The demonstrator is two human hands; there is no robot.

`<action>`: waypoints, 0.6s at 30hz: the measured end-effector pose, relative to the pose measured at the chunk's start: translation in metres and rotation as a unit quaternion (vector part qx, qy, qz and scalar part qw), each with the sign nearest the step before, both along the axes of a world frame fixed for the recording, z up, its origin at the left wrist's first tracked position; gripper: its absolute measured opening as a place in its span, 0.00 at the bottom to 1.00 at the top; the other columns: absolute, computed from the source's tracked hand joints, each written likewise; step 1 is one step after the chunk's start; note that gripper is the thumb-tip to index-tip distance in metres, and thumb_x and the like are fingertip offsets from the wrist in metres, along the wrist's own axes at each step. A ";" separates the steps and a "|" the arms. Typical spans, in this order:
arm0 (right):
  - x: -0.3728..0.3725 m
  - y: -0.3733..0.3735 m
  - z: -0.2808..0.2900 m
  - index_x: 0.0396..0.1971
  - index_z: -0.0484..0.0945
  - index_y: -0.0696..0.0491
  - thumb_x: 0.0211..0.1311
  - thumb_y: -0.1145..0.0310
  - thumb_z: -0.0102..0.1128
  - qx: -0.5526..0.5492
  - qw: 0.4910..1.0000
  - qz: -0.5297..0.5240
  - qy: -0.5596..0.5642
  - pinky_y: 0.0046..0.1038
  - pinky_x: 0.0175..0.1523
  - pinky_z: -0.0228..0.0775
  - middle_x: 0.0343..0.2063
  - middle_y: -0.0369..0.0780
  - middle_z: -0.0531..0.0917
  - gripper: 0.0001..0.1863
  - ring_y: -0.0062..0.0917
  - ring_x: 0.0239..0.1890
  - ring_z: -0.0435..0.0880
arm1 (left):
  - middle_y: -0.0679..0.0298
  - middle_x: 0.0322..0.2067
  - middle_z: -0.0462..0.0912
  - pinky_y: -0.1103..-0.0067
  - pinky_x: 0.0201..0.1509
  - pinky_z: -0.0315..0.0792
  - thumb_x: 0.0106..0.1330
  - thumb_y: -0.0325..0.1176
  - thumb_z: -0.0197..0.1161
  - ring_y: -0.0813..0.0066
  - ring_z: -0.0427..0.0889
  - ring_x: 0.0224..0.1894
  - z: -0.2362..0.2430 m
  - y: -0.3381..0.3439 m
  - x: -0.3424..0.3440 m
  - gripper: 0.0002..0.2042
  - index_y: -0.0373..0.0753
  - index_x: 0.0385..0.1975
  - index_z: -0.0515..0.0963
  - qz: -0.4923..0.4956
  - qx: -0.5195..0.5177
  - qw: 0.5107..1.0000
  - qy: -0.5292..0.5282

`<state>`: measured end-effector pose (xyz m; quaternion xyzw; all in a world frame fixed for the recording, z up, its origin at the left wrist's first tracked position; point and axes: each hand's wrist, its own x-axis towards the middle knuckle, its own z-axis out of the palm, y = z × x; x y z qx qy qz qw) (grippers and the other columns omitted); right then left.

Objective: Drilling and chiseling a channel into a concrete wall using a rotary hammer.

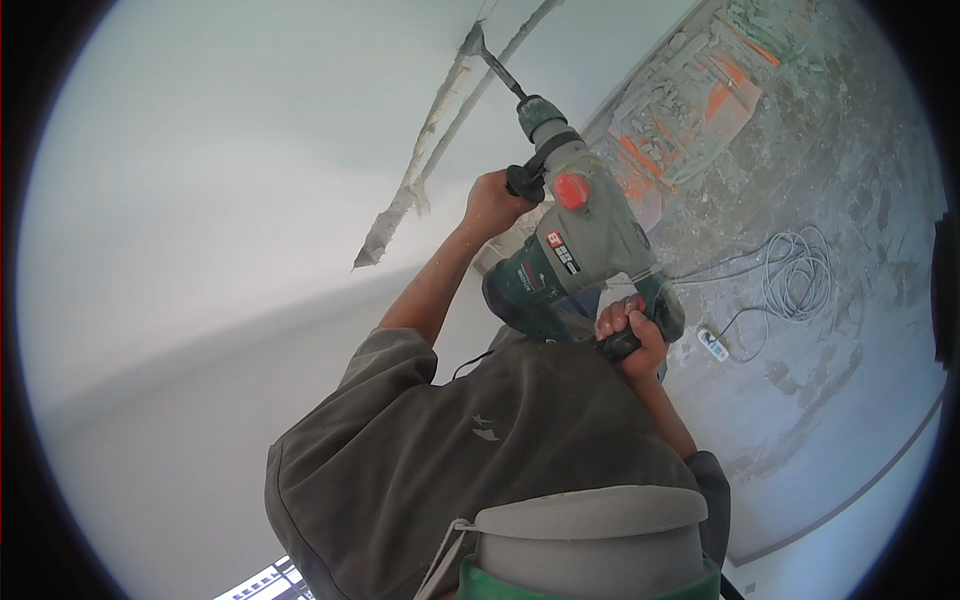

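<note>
Up near twelve o'clock, seemingly chiselling out a groove (428, 137) in the wall (250, 170), with the chisel bit (507, 77) at the upper end. Holding the rotary hammer (600, 225) out at two: gripping the side handle (525, 184) with the left hand (493, 207), the rear handle (655, 292) with the right hand (640, 342). For the next move, probably best to lean in steady, keep on line and mind the cable (785, 300) at three.

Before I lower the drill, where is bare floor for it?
Dusty floor between the rubble and the coiled cable looks most open for the drill. Crowded: beside the wall, with rubble and orange sheeting, and around the socket strip.
</note>
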<state>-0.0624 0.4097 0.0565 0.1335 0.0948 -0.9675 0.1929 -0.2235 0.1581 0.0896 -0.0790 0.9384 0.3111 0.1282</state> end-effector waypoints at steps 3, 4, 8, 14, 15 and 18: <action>-0.004 -0.001 0.001 0.33 0.68 0.53 0.56 0.68 0.53 -0.022 1.000 -0.017 -0.009 0.29 0.38 0.66 0.26 0.37 0.71 0.08 0.26 0.31 0.71 | 0.59 0.22 0.82 0.76 0.34 0.72 0.49 0.33 0.71 0.77 0.78 0.25 0.000 -0.001 0.001 0.12 0.33 0.29 0.80 -0.031 -0.011 0.999 0.014; -0.004 -0.002 0.000 0.33 0.68 0.53 0.56 0.68 0.53 -0.020 1.000 -0.018 -0.009 0.29 0.38 0.66 0.26 0.37 0.71 0.08 0.26 0.31 0.71 | 0.58 0.21 0.81 0.73 0.33 0.72 0.48 0.36 0.70 0.68 0.80 0.25 0.002 -0.001 -0.002 0.12 0.35 0.28 0.80 -0.025 -0.030 0.999 0.004; -0.007 0.002 0.005 0.36 0.68 0.52 0.57 0.66 0.52 0.004 1.000 -0.015 -0.012 0.31 0.39 0.67 0.27 0.37 0.71 0.09 0.27 0.32 0.72 | 0.56 0.21 0.81 0.69 0.32 0.73 0.45 0.40 0.69 0.58 0.82 0.26 0.008 -0.003 0.005 0.14 0.38 0.28 0.81 -0.015 -0.064 0.998 0.017; -0.012 0.002 0.032 0.37 0.70 0.55 0.54 0.72 0.52 0.074 0.992 -0.026 -0.099 0.31 0.40 0.66 0.29 0.38 0.71 0.10 0.28 0.32 0.71 | 0.56 0.21 0.81 0.68 0.33 0.73 0.45 0.41 0.69 0.56 0.82 0.27 0.011 0.000 -0.001 0.14 0.38 0.28 0.81 -0.015 -0.065 0.998 0.007; -0.011 0.003 0.025 0.37 0.70 0.54 0.53 0.72 0.52 0.018 0.995 -0.026 -0.095 0.31 0.41 0.66 0.30 0.37 0.70 0.10 0.27 0.33 0.70 | 0.56 0.21 0.81 0.68 0.33 0.73 0.45 0.41 0.69 0.56 0.82 0.27 0.009 0.001 -0.001 0.14 0.38 0.28 0.81 -0.014 -0.062 0.998 0.005; -0.012 0.004 0.007 0.37 0.69 0.54 0.53 0.73 0.52 -0.041 0.995 -0.017 -0.086 0.30 0.40 0.65 0.30 0.37 0.70 0.10 0.27 0.34 0.69 | 0.55 0.22 0.81 0.69 0.33 0.73 0.45 0.41 0.69 0.58 0.82 0.27 0.005 -0.002 -0.012 0.15 0.37 0.28 0.81 -0.015 -0.051 0.999 -0.012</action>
